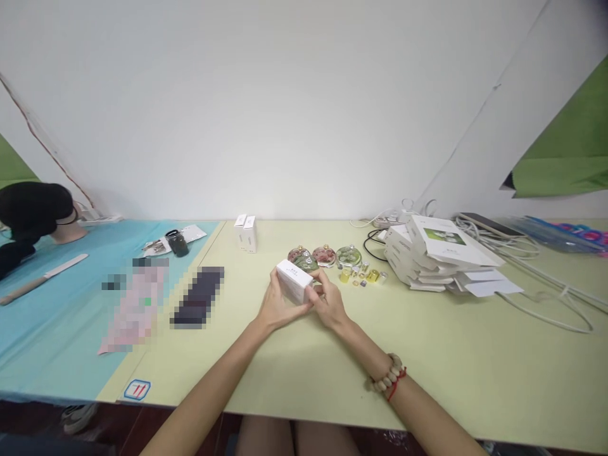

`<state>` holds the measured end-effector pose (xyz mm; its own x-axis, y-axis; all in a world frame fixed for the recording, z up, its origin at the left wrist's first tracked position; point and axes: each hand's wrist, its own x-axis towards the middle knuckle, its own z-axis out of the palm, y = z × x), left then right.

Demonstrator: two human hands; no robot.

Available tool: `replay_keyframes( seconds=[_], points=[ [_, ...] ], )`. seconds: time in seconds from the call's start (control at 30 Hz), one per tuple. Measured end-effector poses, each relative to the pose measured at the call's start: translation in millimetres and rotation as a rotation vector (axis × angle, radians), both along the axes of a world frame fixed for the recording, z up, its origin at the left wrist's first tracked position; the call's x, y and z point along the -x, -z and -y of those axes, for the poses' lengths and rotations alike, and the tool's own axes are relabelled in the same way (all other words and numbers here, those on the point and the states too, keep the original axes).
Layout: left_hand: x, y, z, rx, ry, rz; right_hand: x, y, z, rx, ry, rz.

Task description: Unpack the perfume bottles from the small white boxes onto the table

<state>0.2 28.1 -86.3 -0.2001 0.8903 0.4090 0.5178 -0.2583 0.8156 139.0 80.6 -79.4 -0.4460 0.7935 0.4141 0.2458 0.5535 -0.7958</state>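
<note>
A small white box (294, 277) with printing on its top face is held between my two hands, tilted above the yellow table (304, 373). My left hand (274, 305) grips its left side, the thumb reaching along the bottom edge. At the box's right end, my right hand (329, 303) has its fingers closed on the corner. Just behind sit round glass bottles, one green (349, 256) and one red (323, 254), with another green bottle (304, 261) partly hidden by the box. Small gold caps (373, 275) and clear pieces lie to the right of them.
Two white boxes (246, 234) stand upright near the wall. Flattened white cartons (434, 250) are piled at right, beside white cables (546, 310). On the blue cloth (57, 342) at left lie a knife (45, 278), a dark jar (177, 242) and a mannequin head (66, 229).
</note>
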Motion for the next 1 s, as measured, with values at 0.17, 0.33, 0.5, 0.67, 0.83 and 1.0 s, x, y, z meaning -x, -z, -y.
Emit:
replay_keyframes(
  seconds=[0.17,0.33,0.5,0.67,0.83,1.0],
  points=[
    [-1,-5.7,0,-0.114,-0.077,-0.027,-1,-1.7,-1,-0.032,0.033,0.056],
    [9,-13.6,3,-0.280,-0.127,-0.207,3,-1.5,5,-0.014,-0.124,0.076],
    [23,-15.8,2,-0.387,-0.129,-0.442,12,2.3,15,0.029,-0.125,0.131],
    [21,-15.3,2,-0.384,-0.028,-0.553,9,1.1,7,0.080,-0.133,0.127],
    [15,-8.5,0,-0.351,0.069,-0.688,2,-3.0,-1,0.023,-0.110,0.224],
    [13,-3.9,-5,-0.330,0.069,-0.724,4,2.2,-1,0.038,-0.054,0.208]
  ],
)
